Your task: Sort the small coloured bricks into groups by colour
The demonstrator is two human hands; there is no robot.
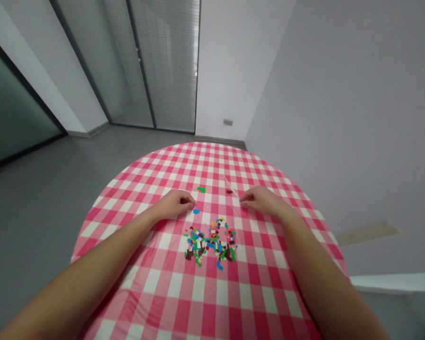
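Bright, soft indoor light spreads evenly, leaving only faint shadows on the checked tablecloth [205, 165]. A pale glow comes through the far blinds [169, 61]. Wide-angle distortion bends the right wall [354, 118] and the frame's edges, and the small plastic bricks [210, 243] look slightly soft.

Round table [102, 208] w/ pink-white gingham cloth [198, 288], heap of tiny multicolour plastic bricks [210, 242] on it, green brick [201, 190], dark red brick [229, 191], blue brick [196, 211] just apart
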